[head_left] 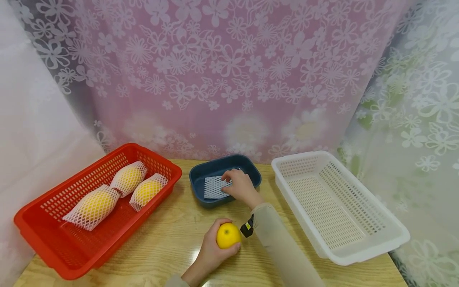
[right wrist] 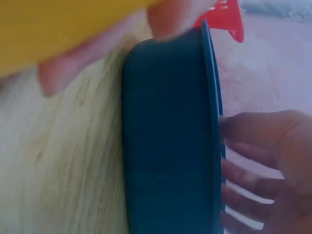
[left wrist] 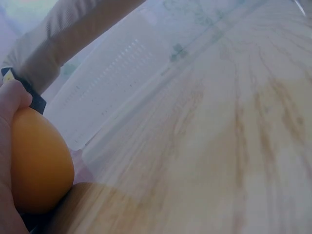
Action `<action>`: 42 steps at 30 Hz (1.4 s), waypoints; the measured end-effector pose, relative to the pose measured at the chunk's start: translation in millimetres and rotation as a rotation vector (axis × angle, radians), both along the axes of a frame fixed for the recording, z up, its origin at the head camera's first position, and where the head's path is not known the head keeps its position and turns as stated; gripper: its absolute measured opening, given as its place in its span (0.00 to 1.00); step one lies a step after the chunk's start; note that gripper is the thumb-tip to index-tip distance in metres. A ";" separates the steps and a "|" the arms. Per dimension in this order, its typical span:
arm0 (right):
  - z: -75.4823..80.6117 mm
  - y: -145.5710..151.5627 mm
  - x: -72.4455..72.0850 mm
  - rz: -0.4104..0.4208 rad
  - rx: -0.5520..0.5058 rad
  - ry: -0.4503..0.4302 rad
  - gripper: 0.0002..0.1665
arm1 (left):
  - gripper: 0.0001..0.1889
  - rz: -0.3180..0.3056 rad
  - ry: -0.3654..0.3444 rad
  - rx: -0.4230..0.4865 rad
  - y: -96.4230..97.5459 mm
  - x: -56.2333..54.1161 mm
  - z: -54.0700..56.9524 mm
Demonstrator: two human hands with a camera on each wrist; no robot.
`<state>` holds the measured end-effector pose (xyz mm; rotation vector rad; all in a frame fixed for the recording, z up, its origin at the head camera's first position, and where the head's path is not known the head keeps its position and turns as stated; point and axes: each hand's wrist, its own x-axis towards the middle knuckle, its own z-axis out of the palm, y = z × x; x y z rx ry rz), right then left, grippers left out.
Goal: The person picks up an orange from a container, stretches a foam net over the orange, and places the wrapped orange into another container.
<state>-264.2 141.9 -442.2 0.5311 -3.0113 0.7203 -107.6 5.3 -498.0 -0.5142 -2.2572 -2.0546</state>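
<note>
My left hand holds a round yellow fruit low over the wood table, its fingers and thumb curled round the sides. In the left wrist view the same fruit looks smooth and more orange. Over the dark blue bin reaches my right hand, with thumb and fingers apart and bent down at a white foam net that lies flat inside. The right wrist view shows the fingers dipping past the bin's rim, which hides their tips.
At the left, a red basket holds yellow fruits in white foam nets. A white basket stands at the right of the table. Behind hangs a pink floral curtain.
</note>
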 end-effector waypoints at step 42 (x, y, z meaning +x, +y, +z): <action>19.9 1.4 -20.3 -0.040 0.062 -0.021 0.05 | 0.31 0.033 0.018 -0.030 5.5 -13.5 -41.7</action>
